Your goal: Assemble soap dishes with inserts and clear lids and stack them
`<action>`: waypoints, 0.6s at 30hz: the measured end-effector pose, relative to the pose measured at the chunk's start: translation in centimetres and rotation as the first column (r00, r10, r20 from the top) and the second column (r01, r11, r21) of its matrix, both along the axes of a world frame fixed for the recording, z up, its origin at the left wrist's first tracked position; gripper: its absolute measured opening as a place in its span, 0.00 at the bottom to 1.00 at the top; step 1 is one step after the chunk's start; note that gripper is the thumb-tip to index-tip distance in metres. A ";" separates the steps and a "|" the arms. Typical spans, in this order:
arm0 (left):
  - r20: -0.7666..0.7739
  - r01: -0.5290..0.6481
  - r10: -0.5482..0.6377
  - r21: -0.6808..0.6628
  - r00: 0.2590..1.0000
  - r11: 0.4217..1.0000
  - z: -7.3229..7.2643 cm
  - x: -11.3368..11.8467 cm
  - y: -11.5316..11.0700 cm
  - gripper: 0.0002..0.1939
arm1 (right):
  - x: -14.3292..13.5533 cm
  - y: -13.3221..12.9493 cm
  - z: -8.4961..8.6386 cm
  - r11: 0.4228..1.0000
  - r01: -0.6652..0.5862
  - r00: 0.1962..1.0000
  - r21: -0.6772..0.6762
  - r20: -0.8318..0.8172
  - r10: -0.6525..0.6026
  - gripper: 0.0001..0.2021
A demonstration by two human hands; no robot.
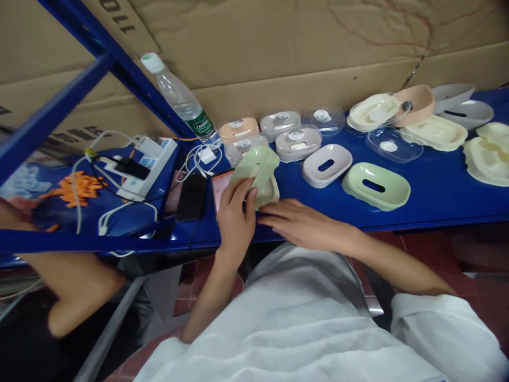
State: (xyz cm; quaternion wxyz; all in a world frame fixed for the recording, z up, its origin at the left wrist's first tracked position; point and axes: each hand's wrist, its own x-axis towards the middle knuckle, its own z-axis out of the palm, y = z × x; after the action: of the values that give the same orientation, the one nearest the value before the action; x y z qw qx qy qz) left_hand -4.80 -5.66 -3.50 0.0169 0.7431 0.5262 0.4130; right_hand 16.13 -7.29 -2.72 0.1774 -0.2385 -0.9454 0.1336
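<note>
The left hand (237, 212) holds a pale green, rounded plastic piece (260, 159) at its near left edge, thumb and fingers closed narrowly on it. This piece lies tilted above a paler, cream-green plastic tray (271, 192) with a raised rim, over the near edge of the blue desk (429, 199), left of centre. The right hand (296, 220) is at the near right side of that tray, its fingers stretched out and close together; I cannot tell whether they grip it.

Just left of the left hand, partly covered by it, lies a phone with a pinkish lit screen (221, 185), and left of that a flat black rectangular device (191, 197). Farther back stand a clear plastic water bottle with a green label (181, 101) and, near its base, a white charger (207, 154) with a white cable.

To the right of the hands sit an off-white oval dish with a slot (314, 172) and, beside it, a light green oval dish with a slot (358, 188). Beyond them, clear-lidded peach and grey boxes (298, 146) are grouped along the far side.
</note>
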 end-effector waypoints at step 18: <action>-0.123 0.212 -0.221 -0.081 0.968 0.974 -1.6 -0.5 -2.4 0.16 | 2.9 -1.5 -0.7 0.907 0.419 0.884 -0.047 -0.205 -0.420 0.21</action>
State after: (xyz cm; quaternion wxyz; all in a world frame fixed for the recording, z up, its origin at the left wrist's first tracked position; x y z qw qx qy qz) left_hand -5.29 -8.11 -5.14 0.0523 0.8207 0.4555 0.3410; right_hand 19.06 -8.79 -3.39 0.3007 -0.4218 -0.8473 0.1174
